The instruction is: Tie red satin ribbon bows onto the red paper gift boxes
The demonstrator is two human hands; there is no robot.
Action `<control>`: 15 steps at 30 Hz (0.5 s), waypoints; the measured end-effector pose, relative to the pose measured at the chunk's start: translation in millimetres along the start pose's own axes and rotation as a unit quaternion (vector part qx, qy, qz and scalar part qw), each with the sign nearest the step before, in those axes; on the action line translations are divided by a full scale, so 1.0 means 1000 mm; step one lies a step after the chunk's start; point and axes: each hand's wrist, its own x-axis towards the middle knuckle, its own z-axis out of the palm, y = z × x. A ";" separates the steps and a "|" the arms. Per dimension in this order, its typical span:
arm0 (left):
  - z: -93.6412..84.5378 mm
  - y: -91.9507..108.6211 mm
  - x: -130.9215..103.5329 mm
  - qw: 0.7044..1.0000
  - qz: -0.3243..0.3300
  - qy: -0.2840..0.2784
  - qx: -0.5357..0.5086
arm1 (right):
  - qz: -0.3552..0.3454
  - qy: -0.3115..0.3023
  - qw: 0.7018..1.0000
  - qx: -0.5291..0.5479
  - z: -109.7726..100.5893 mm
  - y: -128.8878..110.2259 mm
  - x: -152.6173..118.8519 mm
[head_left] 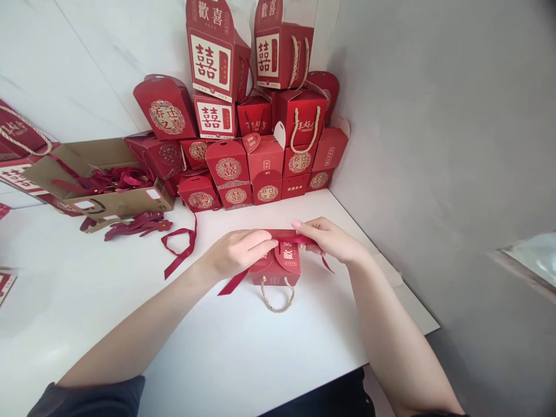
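Observation:
A red gift box (282, 277) with a rope handle (278, 310) on its near side sits in front of me on the white table. Over its top, a dark red ribbon (292, 238) stretches between my hands. My left hand (238, 250) pinches the ribbon at the box's left; one tail hangs down beside that side. At the right, my right hand (325, 237) has its thumb and fingers closed on the same ribbon, and a thin end trails below it. Part of the box top is hidden behind my fingers.
Several red gift boxes (228, 168) are stacked against the wall at the back. A cardboard box (125, 202) full of dark red ribbons stands at the left, with more ribbons (139, 226) before it. A loose ribbon (186, 252) lies nearer. The grey wall (434, 145) bounds the right side.

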 end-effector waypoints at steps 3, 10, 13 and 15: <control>-0.001 0.000 0.000 0.999 -0.020 0.005 -0.028 | -0.027 -0.023 0.999 0.011 0.001 0.000 0.000; -0.018 0.001 0.010 0.952 -0.186 -0.052 -0.235 | -0.093 -0.080 0.992 0.010 -0.005 0.001 -0.001; -0.026 -0.001 0.015 0.850 -0.368 -0.135 -0.353 | -0.093 -0.073 0.993 -0.008 -0.006 -0.001 -0.003; -0.029 -0.005 0.015 0.761 -0.458 -0.182 -0.422 | -0.089 -0.071 0.993 -0.025 -0.006 -0.002 -0.004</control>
